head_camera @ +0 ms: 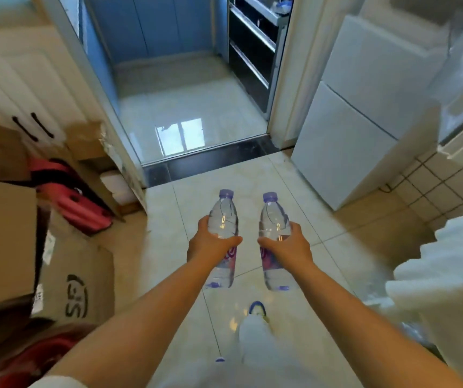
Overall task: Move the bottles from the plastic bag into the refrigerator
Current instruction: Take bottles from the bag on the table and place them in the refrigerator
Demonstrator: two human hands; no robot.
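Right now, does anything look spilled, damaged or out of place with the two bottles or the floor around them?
Nothing stands out. The left hand holds one bottle upright and the right hand holds the other bottle upright, both capped. The floor shows no spill. The refrigerator ahead on the right is closed.

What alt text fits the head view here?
A person's left hand and right hand each hold an upright clear water bottle, left bottle and right bottle, over a tiled floor. A white refrigerator, doors shut, stands ahead right.
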